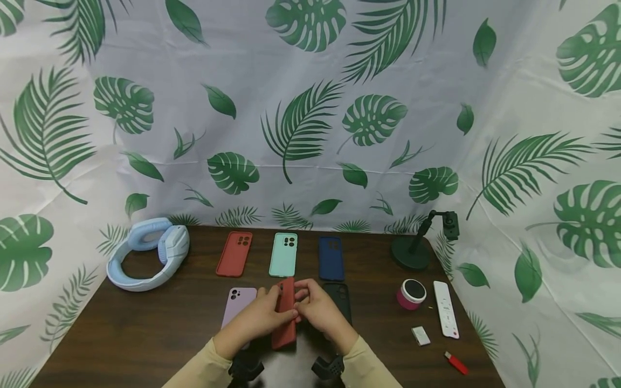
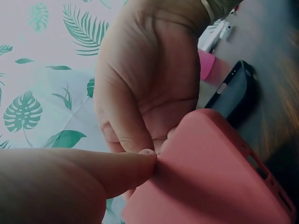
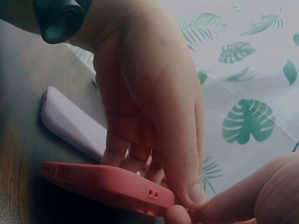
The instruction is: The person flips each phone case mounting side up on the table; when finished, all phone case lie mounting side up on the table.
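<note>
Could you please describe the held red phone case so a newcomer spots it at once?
At the dark wooden table, find the left hand and right hand. Between them is the red phone case, handheld, whereas the other red case lies flat farther back.

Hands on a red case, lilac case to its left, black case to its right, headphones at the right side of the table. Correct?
No, the headphones are at the left side of the table, per the head view. Rest stands: hands on a red case, lilac case to its left, black case to its right.
</note>
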Demonstrator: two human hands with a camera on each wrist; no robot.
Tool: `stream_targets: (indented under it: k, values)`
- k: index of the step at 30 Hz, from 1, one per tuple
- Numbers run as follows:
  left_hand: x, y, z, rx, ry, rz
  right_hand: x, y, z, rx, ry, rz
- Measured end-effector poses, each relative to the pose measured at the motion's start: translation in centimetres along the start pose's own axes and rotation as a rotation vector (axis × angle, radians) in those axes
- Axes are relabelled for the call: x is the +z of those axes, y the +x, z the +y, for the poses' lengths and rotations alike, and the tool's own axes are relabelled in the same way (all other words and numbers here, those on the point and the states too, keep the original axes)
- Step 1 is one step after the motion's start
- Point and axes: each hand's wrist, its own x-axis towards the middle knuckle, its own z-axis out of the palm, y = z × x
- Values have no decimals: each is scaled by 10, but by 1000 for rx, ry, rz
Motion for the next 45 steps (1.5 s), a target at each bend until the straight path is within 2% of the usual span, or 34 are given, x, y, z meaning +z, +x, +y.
stream_targets:
  k: [9,12,16,28,33,37,40,42,45]
  values:
    - [-4,-1,0,9,-16,-10,-2,2,1,22,145,-38]
    - [-8,-1,1,12,-36,-29,-3,1,-1,25,89,-38]
    - [-13,0,-1,29,-113,-73,-3,1,-4,23,25,-59]
    - [-17,-2,0,46,-222,-140,1,2,1,14,18,-128]
    - [-20,-3,2,56,-227,-137,3,3,5,10,-11,-136]
    - [-23,-3,4,66,-168,-120,6,2,4,-12,13,-148]
    - [-24,-3,5,53,-160,-107,8,2,4,-12,24,-156]
    - [-24,-5,6,37,-175,-98,9,1,4,-14,3,-154]
    - [-24,-7,6,1,-263,-104,10,2,6,-23,-56,-147]
